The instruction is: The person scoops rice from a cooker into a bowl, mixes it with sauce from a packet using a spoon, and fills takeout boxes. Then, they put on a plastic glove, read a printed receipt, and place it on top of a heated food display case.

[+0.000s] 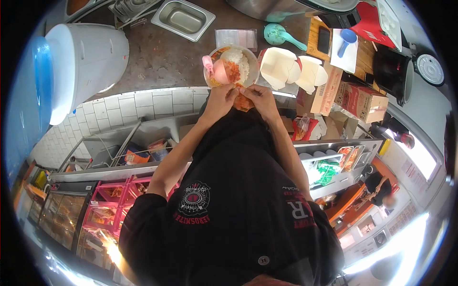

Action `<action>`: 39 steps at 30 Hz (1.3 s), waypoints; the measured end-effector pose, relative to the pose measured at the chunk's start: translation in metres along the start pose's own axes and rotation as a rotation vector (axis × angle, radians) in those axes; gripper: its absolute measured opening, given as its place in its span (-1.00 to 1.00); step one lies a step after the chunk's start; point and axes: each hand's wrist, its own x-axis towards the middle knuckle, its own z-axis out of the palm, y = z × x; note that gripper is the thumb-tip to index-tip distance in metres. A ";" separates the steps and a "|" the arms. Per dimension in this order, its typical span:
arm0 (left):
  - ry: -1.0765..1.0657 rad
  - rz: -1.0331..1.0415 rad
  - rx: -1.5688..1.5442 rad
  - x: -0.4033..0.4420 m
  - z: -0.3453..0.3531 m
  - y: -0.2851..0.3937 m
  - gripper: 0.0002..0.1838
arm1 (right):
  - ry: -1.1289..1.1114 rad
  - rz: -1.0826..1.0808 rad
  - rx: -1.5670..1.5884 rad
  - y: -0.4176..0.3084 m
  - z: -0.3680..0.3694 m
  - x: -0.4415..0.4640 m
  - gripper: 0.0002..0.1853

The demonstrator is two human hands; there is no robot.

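Observation:
Both hands meet in front of my body, at the near rim of a round bowl (254,60). My left hand (223,101) and my right hand (260,99) pinch the top of a small bag (243,103) with orange-red contents, which hangs below the fingers. Inside the bowl are white rice (244,67) and diced orange-red food (233,71). A pink scoop (220,71) rests in it, its handle over the left rim. Right of the bowl, two open white cartons (277,66) (311,74) stand side by side.
A metal tray (184,20), clear plastic bags (235,39) and a turquoise ladle (285,37) lie on the counter (148,61). A large white tub (95,57) is at left. Cardboard boxes (361,102) stand at right. Another person (377,187) is in the far right background.

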 end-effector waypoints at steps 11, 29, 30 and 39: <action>-0.081 0.032 0.006 -0.002 -0.015 0.018 -0.79 | -0.050 0.016 0.340 0.012 0.000 0.004 -0.76; -0.068 -0.053 -0.018 -0.004 -0.009 0.012 -0.77 | 0.195 -0.122 0.157 0.005 0.018 -0.005 -0.78; -0.064 -0.044 -0.033 -0.003 -0.008 0.011 -0.76 | 0.173 -0.130 0.152 0.004 0.017 -0.006 -0.77; -0.211 0.130 -0.126 -0.005 -0.014 -0.006 -0.78 | 0.054 -0.030 0.287 -0.006 0.014 -0.011 -0.78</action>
